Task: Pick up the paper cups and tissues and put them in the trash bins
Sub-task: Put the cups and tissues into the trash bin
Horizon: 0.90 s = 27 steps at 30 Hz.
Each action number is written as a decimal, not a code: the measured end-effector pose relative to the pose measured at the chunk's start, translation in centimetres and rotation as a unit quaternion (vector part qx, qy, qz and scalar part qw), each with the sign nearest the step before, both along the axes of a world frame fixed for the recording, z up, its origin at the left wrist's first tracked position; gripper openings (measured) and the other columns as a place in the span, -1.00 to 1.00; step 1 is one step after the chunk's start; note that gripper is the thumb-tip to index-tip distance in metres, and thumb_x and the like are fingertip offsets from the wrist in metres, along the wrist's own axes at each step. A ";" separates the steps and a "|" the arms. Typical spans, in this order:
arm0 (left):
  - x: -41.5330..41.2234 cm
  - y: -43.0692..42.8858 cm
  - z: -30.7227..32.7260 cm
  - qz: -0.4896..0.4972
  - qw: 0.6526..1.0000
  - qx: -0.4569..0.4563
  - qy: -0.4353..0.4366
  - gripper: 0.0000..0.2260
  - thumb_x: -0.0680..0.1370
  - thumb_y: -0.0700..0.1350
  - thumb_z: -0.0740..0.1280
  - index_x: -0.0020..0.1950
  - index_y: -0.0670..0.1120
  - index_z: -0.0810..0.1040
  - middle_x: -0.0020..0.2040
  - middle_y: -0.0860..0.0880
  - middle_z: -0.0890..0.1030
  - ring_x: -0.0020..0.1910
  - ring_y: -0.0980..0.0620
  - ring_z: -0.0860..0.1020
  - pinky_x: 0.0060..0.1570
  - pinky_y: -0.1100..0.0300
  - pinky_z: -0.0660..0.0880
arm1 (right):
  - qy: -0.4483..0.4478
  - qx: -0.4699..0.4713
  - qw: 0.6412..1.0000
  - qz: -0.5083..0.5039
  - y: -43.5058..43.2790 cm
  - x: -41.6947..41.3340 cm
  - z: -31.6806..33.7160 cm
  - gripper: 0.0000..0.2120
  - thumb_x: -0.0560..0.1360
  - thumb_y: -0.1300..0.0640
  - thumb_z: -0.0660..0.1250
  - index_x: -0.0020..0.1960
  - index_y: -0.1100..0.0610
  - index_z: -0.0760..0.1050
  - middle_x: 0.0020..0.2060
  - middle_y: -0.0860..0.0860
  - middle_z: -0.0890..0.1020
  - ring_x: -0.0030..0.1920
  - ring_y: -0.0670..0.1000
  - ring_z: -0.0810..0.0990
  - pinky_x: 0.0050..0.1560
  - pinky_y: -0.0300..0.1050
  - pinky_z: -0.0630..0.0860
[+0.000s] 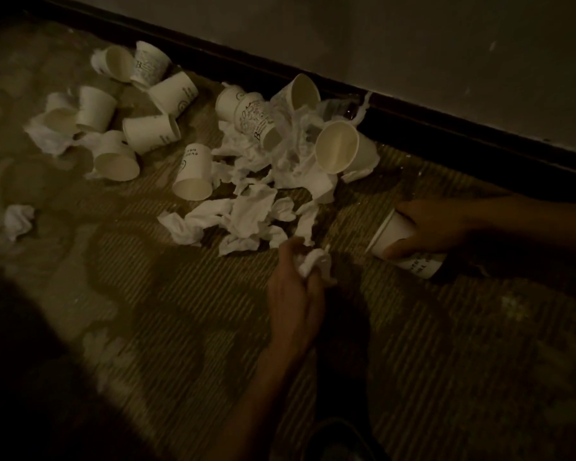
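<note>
Head view, looks like mid-pickup: a tissue (pixel 315 266) low centre is pinched in the left hand's (pixel 296 294) curled fingers, and a cup (pixel 399 242) at the right lies tipped, the right hand (pixel 433 227) wrapped round it. The pile (pixel 256 168) fills the upper left. No bins in frame, so next I'd guess lift both and find one. Both arms reach low over the floor (pixel 147 294).
</note>
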State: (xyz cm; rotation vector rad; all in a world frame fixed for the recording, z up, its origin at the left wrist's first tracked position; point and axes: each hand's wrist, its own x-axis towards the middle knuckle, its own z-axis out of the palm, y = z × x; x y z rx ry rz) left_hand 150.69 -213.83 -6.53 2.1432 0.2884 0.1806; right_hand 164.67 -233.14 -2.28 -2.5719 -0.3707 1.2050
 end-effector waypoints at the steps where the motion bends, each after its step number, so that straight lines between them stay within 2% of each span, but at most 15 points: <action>1: 0.5 0.2 0.0 0.012 1.000 0.020 0.002 -0.67 0.58 -0.02 0.18 0.32 -0.09 0.42 -0.04 0.03 0.62 -0.14 0.11 0.59 -0.21 0.19 0.50 | 0.007 0.014 1.000 -0.011 -0.1 0.2 0.1 -0.27 0.39 -0.13 0.48 0.43 0.15 0.33 0.34 0.10 0.48 0.27 0.08 0.50 0.12 -0.15 0.43; 2: 1.2 0.2 0.0 0.027 0.999 0.037 0.011 -0.65 0.60 0.00 0.18 0.34 -0.09 0.41 -0.05 0.02 0.62 -0.13 0.09 0.59 -0.19 0.16 0.50 | 0.014 0.022 0.999 -0.018 -0.1 0.3 0.2 -0.29 0.39 -0.10 0.49 0.42 0.15 0.34 0.33 0.09 0.49 0.27 0.08 0.50 0.14 -0.14 0.44; 5: 3.4 -0.1 -0.1 0.018 0.996 0.076 0.038 -0.60 0.59 0.02 0.28 0.40 -0.06 0.38 -0.11 0.15 0.58 -0.13 0.24 0.57 -0.16 0.17 0.51 | 0.039 0.037 0.998 -0.036 -0.2 0.7 0.4 -0.35 0.42 -0.03 0.49 0.42 0.16 0.37 0.31 0.08 0.52 0.25 0.08 0.53 0.19 -0.10 0.48; 8: 5.1 -0.5 -0.9 -0.037 0.988 0.119 0.086 -0.49 0.56 0.12 0.29 0.47 0.02 0.28 0.12 -0.02 0.63 0.02 0.03 0.61 -0.10 0.11 0.50 | 0.079 0.063 0.993 -0.064 -0.5 1.2 0.6 -0.41 0.44 0.03 0.47 0.40 0.15 0.40 0.25 0.06 0.56 0.19 0.05 0.57 0.10 -0.13 0.52; 10: 5.7 -0.7 -1.8 -0.032 0.982 0.135 0.125 -0.46 0.57 0.14 0.31 0.49 0.07 0.24 0.21 -0.03 0.58 0.11 -0.02 0.57 -0.08 0.14 0.42 | 0.117 0.081 0.985 -0.094 -0.9 1.5 0.6 -0.44 0.45 0.06 0.45 0.39 0.13 0.41 0.19 0.02 0.59 0.13 0.01 0.59 0.00 -0.19 0.54; 12: 5.9 -0.7 -2.4 -0.005 0.975 0.162 0.151 -0.51 0.57 0.11 0.33 0.46 0.05 0.30 0.23 -0.04 0.55 0.16 -0.05 0.54 -0.07 0.13 0.40 | 0.143 0.094 0.977 -0.124 -1.2 1.7 0.5 -0.47 0.44 0.06 0.45 0.37 0.11 0.41 0.14 0.01 0.60 0.08 -0.02 0.60 0.00 -0.15 0.56; 15: 6.0 -0.5 -3.0 0.016 0.973 0.175 0.150 -0.74 0.58 -0.01 0.33 0.22 -0.07 0.46 0.12 -0.07 0.57 0.06 -0.03 0.55 -0.04 0.07 0.50 | 0.144 0.089 0.977 -0.128 -1.4 2.0 0.4 -0.44 0.42 0.00 0.46 0.37 0.08 0.42 0.17 0.03 0.60 0.12 0.01 0.60 0.15 -0.03 0.54; 18: 5.6 0.0 -3.2 0.014 0.980 0.153 0.127 -0.85 0.58 -0.05 0.33 0.02 -0.12 0.52 -0.01 -0.08 0.58 -0.04 0.00 0.52 -0.11 0.11 0.45 | 0.145 0.087 0.977 -0.128 -1.1 2.2 0.3 -0.42 0.40 -0.03 0.47 0.36 0.08 0.43 0.19 0.04 0.60 0.13 0.03 0.60 0.18 0.00 0.54; 21: 4.1 0.0 -2.4 0.007 0.992 0.093 0.090 -0.61 0.54 0.18 0.20 -0.21 -0.10 0.59 -0.15 -0.05 0.56 -0.13 0.13 0.42 -0.12 0.19 0.36 | 0.146 0.120 0.971 -0.146 0.0 2.1 0.2 -0.37 0.31 -0.07 0.49 0.33 0.07 0.45 0.19 0.04 0.60 0.13 0.04 0.61 0.19 0.05 0.55; 23: 3.1 -0.1 -1.5 0.013 0.997 0.049 0.056 -0.59 0.52 0.23 0.09 -0.41 0.10 0.51 -0.35 0.08 0.52 -0.18 0.12 0.44 -0.08 0.21 0.33 | 0.138 0.150 0.968 -0.143 1.3 1.7 0.2 -0.32 0.24 -0.11 0.48 0.32 0.07 0.45 0.16 0.02 0.61 0.11 0.01 0.61 0.13 -0.03 0.56; 25: 2.4 -0.2 -0.8 0.039 0.999 0.018 0.033 -0.57 0.52 0.27 0.11 -0.48 0.13 0.43 -0.47 0.14 0.46 -0.29 0.16 0.47 -0.18 0.20 0.39 | 0.137 0.168 0.967 -0.132 2.8 1.2 0.2 -0.23 0.15 -0.17 0.46 0.31 0.07 0.45 0.12 -0.02 0.61 0.09 -0.03 0.62 0.09 -0.09 0.56; 27: 2.0 -0.2 -0.5 0.061 0.998 -0.002 0.025 -0.51 0.52 0.31 0.12 -0.48 0.05 0.46 -0.49 0.09 0.48 -0.39 0.15 0.49 -0.32 0.29 0.37 | 0.138 0.174 0.967 -0.122 4.0 0.8 -0.1 -0.19 0.10 -0.20 0.45 0.30 0.08 0.46 0.08 -0.04 0.62 0.08 -0.04 0.62 0.11 -0.08 0.56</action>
